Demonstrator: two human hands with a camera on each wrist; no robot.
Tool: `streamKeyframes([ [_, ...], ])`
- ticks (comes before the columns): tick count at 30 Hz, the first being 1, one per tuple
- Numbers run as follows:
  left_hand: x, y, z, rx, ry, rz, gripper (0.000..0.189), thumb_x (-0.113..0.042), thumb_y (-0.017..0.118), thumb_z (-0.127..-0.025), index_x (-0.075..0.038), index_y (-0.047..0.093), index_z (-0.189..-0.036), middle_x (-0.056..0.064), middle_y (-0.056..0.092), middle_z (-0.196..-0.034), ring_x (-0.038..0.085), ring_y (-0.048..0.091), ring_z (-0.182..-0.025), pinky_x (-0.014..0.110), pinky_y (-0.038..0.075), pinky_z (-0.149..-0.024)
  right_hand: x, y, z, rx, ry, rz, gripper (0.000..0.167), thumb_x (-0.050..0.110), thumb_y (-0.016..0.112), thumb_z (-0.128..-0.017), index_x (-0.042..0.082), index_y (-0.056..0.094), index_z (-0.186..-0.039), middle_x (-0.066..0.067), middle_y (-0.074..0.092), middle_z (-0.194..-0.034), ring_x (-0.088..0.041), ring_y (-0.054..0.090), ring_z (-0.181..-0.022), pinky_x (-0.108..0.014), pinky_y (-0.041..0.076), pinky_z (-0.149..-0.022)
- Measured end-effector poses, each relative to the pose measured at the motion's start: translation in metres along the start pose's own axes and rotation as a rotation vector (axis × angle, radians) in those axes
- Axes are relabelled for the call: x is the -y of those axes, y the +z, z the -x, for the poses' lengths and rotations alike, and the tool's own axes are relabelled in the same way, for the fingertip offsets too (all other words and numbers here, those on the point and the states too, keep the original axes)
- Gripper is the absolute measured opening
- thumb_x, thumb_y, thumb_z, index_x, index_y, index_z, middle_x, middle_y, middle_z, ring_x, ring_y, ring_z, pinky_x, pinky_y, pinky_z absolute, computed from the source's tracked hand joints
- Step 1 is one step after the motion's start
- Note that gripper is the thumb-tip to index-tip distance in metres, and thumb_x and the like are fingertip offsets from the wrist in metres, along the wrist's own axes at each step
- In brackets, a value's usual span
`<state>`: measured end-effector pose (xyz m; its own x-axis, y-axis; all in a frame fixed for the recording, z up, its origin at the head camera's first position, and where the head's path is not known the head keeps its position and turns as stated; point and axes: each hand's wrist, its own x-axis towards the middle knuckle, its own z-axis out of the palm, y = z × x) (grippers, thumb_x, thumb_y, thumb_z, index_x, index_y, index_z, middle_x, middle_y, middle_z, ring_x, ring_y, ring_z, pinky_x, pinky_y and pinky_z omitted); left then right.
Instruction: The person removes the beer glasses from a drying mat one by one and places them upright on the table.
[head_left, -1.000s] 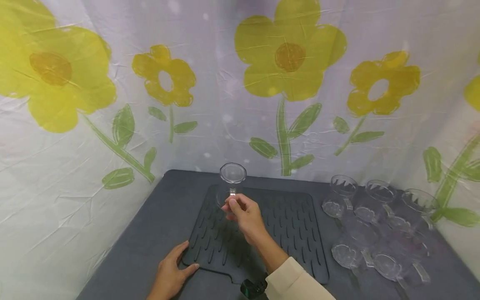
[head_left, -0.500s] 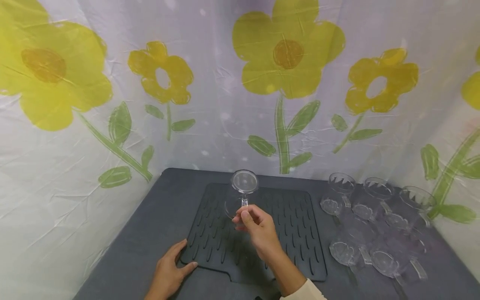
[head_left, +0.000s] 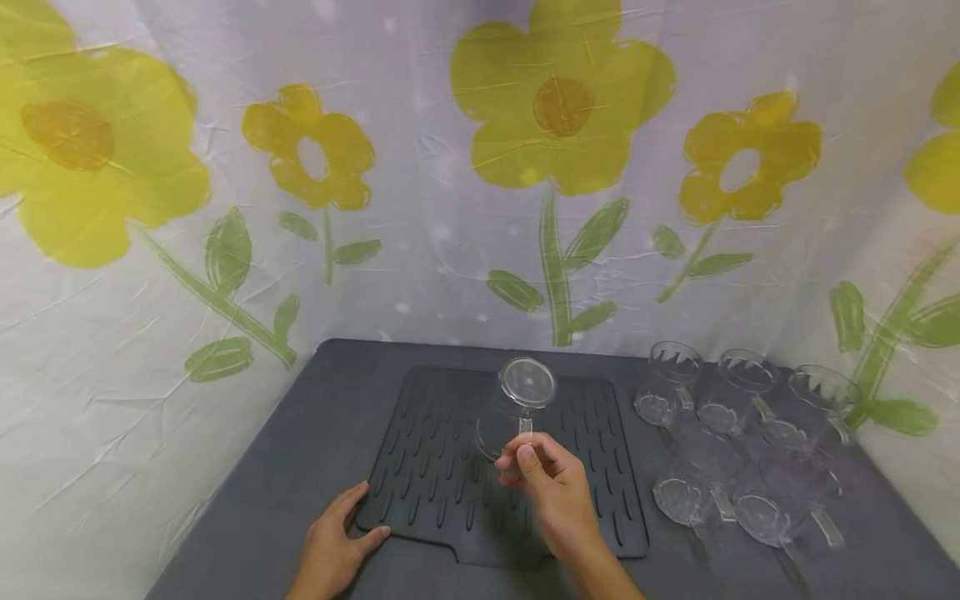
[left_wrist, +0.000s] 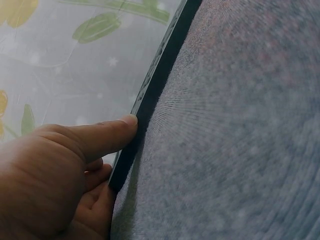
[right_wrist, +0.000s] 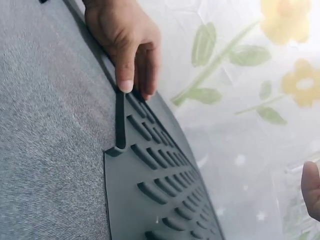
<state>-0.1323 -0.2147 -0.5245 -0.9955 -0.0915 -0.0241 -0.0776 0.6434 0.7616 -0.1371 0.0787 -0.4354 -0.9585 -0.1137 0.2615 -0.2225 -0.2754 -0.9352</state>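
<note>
My right hand pinches the handle of a clear mug above the dark ribbed drying mat. The mug is tilted, with a round, flat end uppermost; its see-through wall is hard to make out. Only a bit of the right hand enters the right wrist view. At the mat's near left corner rests my left hand, thumb against the front edge and fingers by the left side. Close up in the left wrist view, the left thumb touches the mat's thin edge.
Several clear mugs with handles stand in rows on the grey tabletop, right of the mat. A flowered curtain closes off the back and both sides.
My right hand has carried the mug rightward and a little nearer over the mat. Its flat end turns more toward the head camera. The left hand stays at the mat's corner.
</note>
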Motion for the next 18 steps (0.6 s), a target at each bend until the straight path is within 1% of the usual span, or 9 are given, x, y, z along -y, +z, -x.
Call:
streamKeyframes([
  [3,0.000,0.000,0.000,0.002,-0.004,-0.001,0.083,-0.025,0.085,-0.074,0.005,0.045,-0.140,0.031,0.041,-0.140,0.046,0.038,-0.129,0.049,0.043,-0.099,0.003,-0.005,0.007,0.001,-0.018,-0.008,0.027,0.014,0.052,-0.101,-0.013,0.055,-0.103,-0.015,0.063,-0.090,-0.028,0.064,-0.088,-0.044,0.056,-0.080],
  [8,-0.001,0.000,0.000,-0.002,-0.004,0.003,0.082,-0.022,0.085,-0.074,0.006,0.045,-0.140,0.031,0.041,-0.140,0.045,0.037,-0.129,0.049,0.042,-0.099,0.009,-0.012,0.017,0.021,-0.052,-0.016,0.027,0.011,0.047,-0.103,-0.015,0.052,-0.105,-0.012,0.062,-0.091,-0.022,0.062,-0.089,-0.040,0.056,-0.078],
  [13,0.000,0.001,0.000,-0.009,0.008,-0.011,0.083,-0.024,0.086,-0.074,0.006,0.045,-0.139,0.031,0.042,-0.139,0.046,0.037,-0.130,0.049,0.042,-0.099,0.014,-0.019,0.028,0.043,-0.091,-0.040,0.028,0.008,0.041,-0.105,-0.019,0.046,-0.107,-0.011,0.059,-0.092,-0.020,0.060,-0.089,-0.040,0.056,-0.077],
  [16,0.000,0.002,0.000,-0.011,0.007,-0.011,0.082,-0.022,0.085,-0.074,0.006,0.045,-0.139,0.031,0.042,-0.139,0.046,0.037,-0.130,0.049,0.042,-0.100,0.015,-0.023,0.032,0.044,-0.111,-0.059,0.027,0.007,0.038,-0.105,-0.019,0.045,-0.109,-0.010,0.058,-0.093,-0.020,0.059,-0.089,-0.039,0.056,-0.077],
  [18,0.000,0.002,0.000,-0.010,0.004,-0.009,0.081,-0.021,0.085,-0.075,0.006,0.045,-0.139,0.031,0.042,-0.139,0.046,0.036,-0.130,0.049,0.042,-0.100,0.016,-0.027,0.035,0.055,-0.131,-0.083,0.025,0.006,0.037,-0.105,-0.015,0.048,-0.110,-0.009,0.058,-0.093,-0.020,0.059,-0.089,-0.039,0.055,-0.077],
])
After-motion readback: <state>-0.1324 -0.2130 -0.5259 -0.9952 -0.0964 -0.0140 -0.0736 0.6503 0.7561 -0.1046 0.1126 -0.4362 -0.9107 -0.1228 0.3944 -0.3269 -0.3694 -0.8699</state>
